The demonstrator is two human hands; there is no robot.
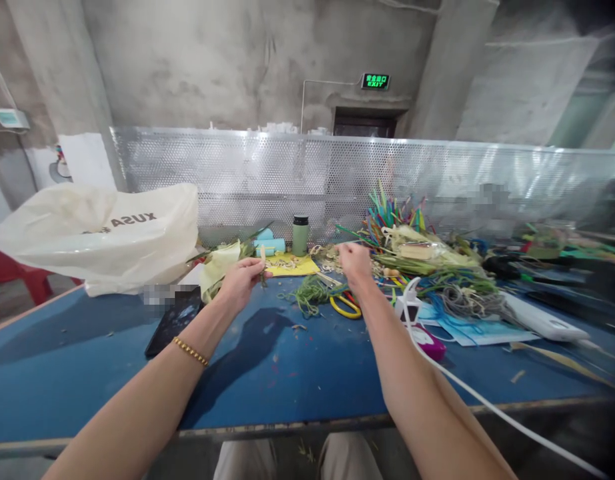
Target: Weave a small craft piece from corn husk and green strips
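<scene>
Forearms (142,400), strip (263,253) (pale) in left hand (241,280)

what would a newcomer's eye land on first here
Probably the big white bag at the left end of the blue table, then the bundle of coloured strips at the back, right of centre. In the middle, the left hand pinches a small pale strip, with the right hand nearer the bundle. Above, a green exit sign glows.
</scene>
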